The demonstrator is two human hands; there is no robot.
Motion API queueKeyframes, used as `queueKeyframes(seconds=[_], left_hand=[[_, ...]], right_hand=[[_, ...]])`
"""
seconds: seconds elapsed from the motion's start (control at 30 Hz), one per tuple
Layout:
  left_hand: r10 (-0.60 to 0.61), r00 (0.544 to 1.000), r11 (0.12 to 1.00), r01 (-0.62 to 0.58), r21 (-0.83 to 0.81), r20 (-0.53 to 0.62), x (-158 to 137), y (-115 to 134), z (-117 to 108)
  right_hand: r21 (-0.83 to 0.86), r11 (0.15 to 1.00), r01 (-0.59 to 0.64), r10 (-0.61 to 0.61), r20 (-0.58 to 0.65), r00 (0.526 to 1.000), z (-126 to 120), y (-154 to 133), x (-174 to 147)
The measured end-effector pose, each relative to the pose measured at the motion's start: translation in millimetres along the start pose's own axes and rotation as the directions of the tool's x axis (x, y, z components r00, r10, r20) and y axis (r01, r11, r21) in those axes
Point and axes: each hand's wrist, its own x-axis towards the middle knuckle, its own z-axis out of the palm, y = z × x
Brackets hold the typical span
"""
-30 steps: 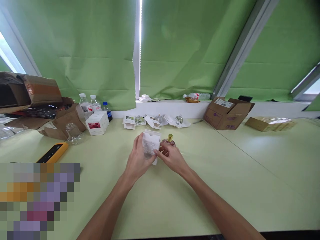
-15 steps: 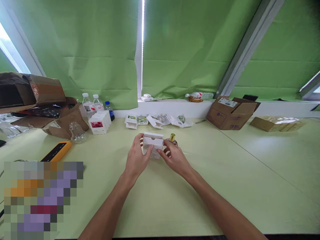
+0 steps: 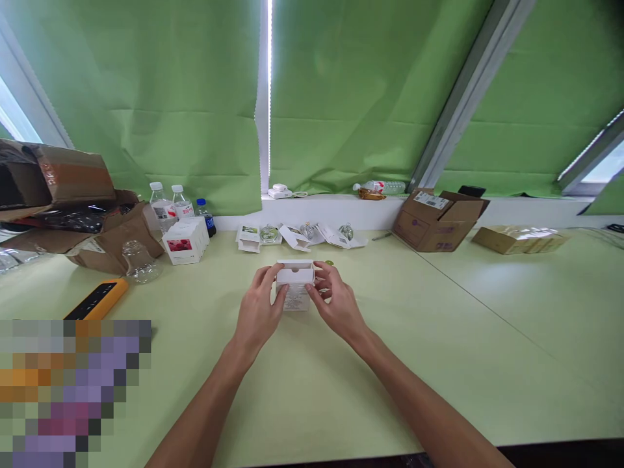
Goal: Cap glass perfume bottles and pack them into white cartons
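Note:
A small white carton [image 3: 295, 297] with fine print on its front stands upright on the table, its top open and showing a notched inner edge. My left hand [image 3: 257, 316] grips its left side, thumb on the front and forefinger at the top corner. On the right side, my right hand [image 3: 341, 311] holds the same carton between thumb and forefinger, the other fingers curled. Just behind that hand, the gold cap of a perfume bottle [image 3: 329, 262] peeks out; the bottle's body is mostly hidden. Whether anything lies inside the carton, I cannot tell.
Opened white cartons [image 3: 248, 238] and round glass bottles [image 3: 269, 233] line the back. On the left are stacked white boxes [image 3: 188, 242], a transparent jar [image 3: 139, 262], an orange power strip [image 3: 100, 302] and cardboard boxes [image 3: 114, 237]. Another cardboard box [image 3: 433, 221] stands back right.
My right forefinger has moved up to the carton's top right corner. The carton now faces me more squarely, and my right hand hides more of the perfume bottle. The view has shifted slightly right.

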Motion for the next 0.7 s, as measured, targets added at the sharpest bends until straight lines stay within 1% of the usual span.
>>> queueKeyframes(seconds=[0.17,0.5,0.7], left_hand=[[0.011,1.0,1.0,-0.011,0.02,0.008,0.3,0.4,-0.4],[0.03,0.999,0.999,-0.03,-0.028,-0.022,0.4,-1.3,-0.4],[0.05,0.998,0.999,-0.051,-0.019,-0.027,0.2,-3.2,1.0]], right_hand=[[0.011,1.0,0.007,-0.007,-0.001,1.0,-1.9,-0.2,0.4],[-0.039,0.992,0.117,-0.118,-0.01,0.993,-0.8,1.7,-0.3],[-0.033,0.985,0.168,-0.17,-0.074,0.983,-1.4,0.9,-1.9]])
